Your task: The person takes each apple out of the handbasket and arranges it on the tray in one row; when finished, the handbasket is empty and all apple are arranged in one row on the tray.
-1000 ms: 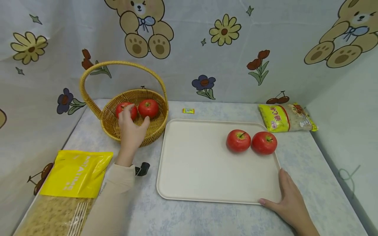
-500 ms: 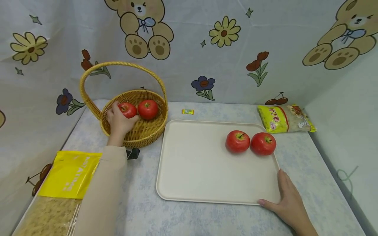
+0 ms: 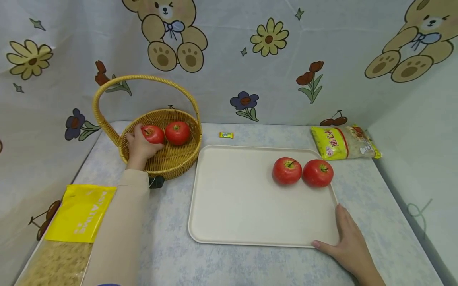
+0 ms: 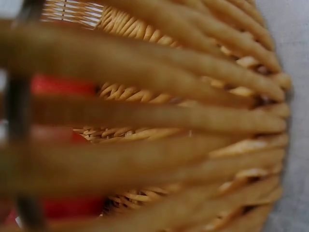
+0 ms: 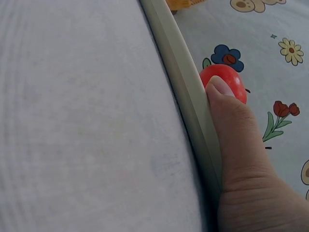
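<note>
Inside the yellow wicker basket [image 3: 175,169], my left hand [image 3: 138,147] grips the left one of two red apples [image 3: 153,134], its fingers round the far left side and the thumb at the near right. The second apple [image 3: 177,133] sits right beside it. The left wrist view is filled with the basket's blurred slats [image 4: 145,116], red showing through the gaps. My right hand [image 3: 348,242] holds the near right corner of a white tray [image 3: 243,198], thumb over the near rim and fingers along the right side. Two more apples [image 3: 287,171] stand at the tray's far right.
A yellow-topped bag [image 3: 80,214] lies at the left, partly under the left sleeve. Behind the tray is a small yellow packet [image 3: 226,135]. Another food bag [image 3: 345,143] lies at the back right. The basket's tall handle [image 3: 143,77] arches over it.
My left hand has moved left and down into the basket and closed round the left apple. The right hand has stayed at the tray's corner.
</note>
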